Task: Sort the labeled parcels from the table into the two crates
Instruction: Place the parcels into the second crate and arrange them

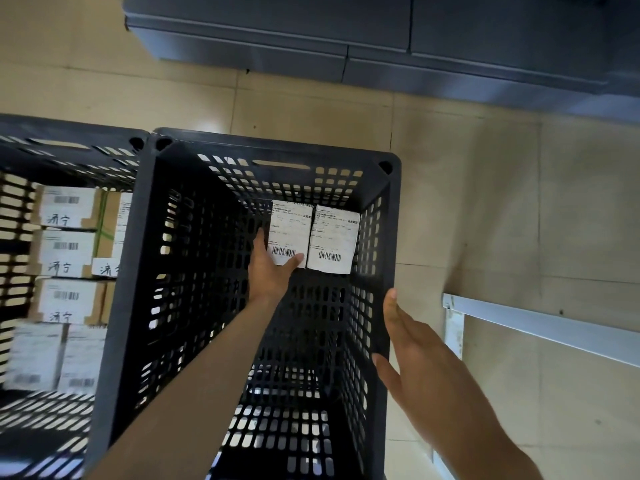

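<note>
I look down into a black perforated crate (388, 237) on the floor. Two white-labelled parcels lie side by side at its far end. My left hand (268, 271) reaches deep inside and grips the left parcel (291, 226), thumb across its barcode edge. The right parcel (334, 239) lies flat beside it, touching it. My right hand (408, 344) rests on the crate's right rim with fingers straight. A second black crate (69, 147) stands to the left, holding several brown parcels (67, 252) with white labels and handwritten marks.
Beige tiled floor surrounds the crates. A dark grey cabinet (346, 36) runs along the top of the view. A pale metal frame (540, 327), part of some furniture, stands at the right, close to the crate.
</note>
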The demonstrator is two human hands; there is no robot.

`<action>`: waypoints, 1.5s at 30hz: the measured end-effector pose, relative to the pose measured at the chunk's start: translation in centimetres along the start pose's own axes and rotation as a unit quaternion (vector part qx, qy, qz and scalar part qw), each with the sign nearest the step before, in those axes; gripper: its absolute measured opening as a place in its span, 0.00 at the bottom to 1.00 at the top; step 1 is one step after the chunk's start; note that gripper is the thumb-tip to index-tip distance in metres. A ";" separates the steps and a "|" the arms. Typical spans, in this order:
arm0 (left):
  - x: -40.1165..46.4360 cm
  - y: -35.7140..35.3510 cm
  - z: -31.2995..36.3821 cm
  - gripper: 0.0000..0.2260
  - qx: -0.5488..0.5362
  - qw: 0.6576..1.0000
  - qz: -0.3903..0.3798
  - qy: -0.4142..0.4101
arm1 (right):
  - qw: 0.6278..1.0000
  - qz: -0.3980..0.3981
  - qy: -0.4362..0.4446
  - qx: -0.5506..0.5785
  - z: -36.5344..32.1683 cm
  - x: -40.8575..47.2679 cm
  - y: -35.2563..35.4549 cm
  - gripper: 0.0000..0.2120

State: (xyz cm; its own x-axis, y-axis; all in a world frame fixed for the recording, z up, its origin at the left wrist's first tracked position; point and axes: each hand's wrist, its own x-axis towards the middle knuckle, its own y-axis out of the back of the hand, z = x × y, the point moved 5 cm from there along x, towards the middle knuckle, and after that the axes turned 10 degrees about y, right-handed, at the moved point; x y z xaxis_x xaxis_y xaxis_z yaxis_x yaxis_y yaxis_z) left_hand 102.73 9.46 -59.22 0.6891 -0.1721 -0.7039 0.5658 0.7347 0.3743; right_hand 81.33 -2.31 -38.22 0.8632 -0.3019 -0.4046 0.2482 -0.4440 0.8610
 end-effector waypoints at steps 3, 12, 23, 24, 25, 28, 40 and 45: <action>0.1 0.0 -0.2 0.42 0.000 1.000 0.002 -0.004 | 1.000 -0.003 -0.001 -0.007 0.1 0.0 0.1 0.44; -0.4 -0.8 0.3 0.36 0.011 0.999 -0.027 -0.039 | 1.000 -0.022 -0.009 -0.004 0.0 0.1 0.4 0.46; -3.2 -1.4 -0.3 0.32 0.416 0.894 0.080 -0.144 | 0.997 -0.038 0.023 0.057 -0.5 0.3 0.9 0.39; -3.3 -1.7 -0.4 0.30 0.442 0.882 0.077 -0.142 | 0.997 -0.046 0.020 0.061 -0.5 0.4 1.2 0.38; -3.4 -1.8 -0.5 0.30 0.462 0.873 0.074 -0.137 | 0.997 -0.050 0.017 0.062 -0.6 0.4 1.5 0.38; -3.4 -1.7 -0.2 0.30 0.499 0.855 0.073 -0.124 | 0.997 -0.049 0.014 0.059 -0.6 0.4 1.5 0.38; -6.1 0.4 3.0 0.34 0.603 0.794 0.012 -0.071 | 0.996 -0.089 0.014 -0.005 -0.6 0.4 1.2 0.38; -13.5 3.3 4.5 0.33 0.552 0.827 0.020 -0.104 | 0.995 -0.104 0.003 0.004 -0.2 -0.4 0.8 0.41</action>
State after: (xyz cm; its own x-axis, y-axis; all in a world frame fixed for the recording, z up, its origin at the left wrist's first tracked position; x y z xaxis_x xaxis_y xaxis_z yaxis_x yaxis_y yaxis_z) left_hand 97.36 11.22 -45.77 0.7152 -0.3551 -0.6020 0.5305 -0.2850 0.7983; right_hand 81.26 -2.36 -37.28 0.7967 -0.1977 -0.5711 0.4179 -0.5024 0.7569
